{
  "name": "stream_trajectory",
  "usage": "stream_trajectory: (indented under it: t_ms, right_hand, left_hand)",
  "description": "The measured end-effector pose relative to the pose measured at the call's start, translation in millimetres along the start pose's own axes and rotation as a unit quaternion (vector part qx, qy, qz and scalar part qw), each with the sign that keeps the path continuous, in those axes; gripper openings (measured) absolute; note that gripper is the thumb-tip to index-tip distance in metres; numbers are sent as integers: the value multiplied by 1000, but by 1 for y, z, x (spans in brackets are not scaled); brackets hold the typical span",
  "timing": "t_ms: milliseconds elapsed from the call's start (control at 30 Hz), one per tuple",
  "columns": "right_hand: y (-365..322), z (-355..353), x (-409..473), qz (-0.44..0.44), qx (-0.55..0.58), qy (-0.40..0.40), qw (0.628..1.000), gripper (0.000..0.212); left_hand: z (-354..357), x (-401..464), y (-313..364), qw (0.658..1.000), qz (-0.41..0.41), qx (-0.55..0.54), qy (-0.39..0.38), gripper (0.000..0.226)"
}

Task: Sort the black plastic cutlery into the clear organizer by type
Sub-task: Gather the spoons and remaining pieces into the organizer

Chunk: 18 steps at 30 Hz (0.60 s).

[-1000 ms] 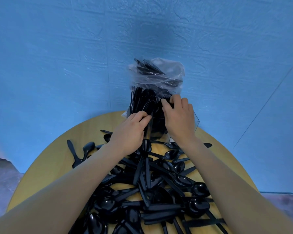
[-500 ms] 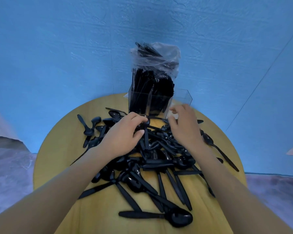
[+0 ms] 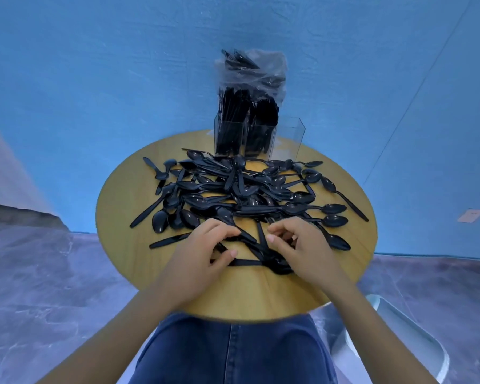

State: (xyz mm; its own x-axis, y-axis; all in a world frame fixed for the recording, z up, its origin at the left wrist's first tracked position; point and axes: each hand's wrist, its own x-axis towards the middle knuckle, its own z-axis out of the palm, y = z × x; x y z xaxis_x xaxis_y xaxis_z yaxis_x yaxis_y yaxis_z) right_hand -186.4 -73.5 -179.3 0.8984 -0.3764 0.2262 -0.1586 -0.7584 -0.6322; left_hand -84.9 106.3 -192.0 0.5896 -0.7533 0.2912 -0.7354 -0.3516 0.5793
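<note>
A heap of black plastic spoons (image 3: 247,195) covers the middle of the round wooden table (image 3: 122,195). At the far edge stands the clear organizer (image 3: 261,134). Its left and middle compartments are packed with upright black cutlery, while its right compartment (image 3: 290,137) looks empty. My left hand (image 3: 200,259) is at the near edge of the heap, fingers and thumb curled round a spoon handle (image 3: 247,238). Beside it, my right hand (image 3: 302,245) curls its fingers over other handles and a spoon bowl (image 3: 279,268); a grip cannot be made out.
A clear plastic bag (image 3: 257,70) of more black cutlery sits behind the organizer against the blue wall. My legs in blue jeans (image 3: 233,353) are at the table's near rim. A grey chair part (image 3: 399,345) shows at lower right.
Both hands have drawn back from the organizer to the near edge of the spoon heap. The view has pulled back, so the whole table shows.
</note>
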Motion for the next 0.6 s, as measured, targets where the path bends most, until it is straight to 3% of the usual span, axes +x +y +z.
stream_trajectory:
  t_ms: [200,333,467,600]
  right_hand:
    - [8,12,-25,14,-82,-28,996,42]
    - [4,17,-23,21,-108,-19,994,34]
    - [3,18,-22,14,-65,-22,998,14]
    - [5,14,-23,17,-1,1,1000,11]
  left_hand:
    - [10,-8,-2,999,6,47,-16,39]
    - [13,-7,-3,998,11,59,-8,36]
    - [13,-6,-4,999,13,40,1,34]
    - [9,-1,-5,999,18,16,26,30]
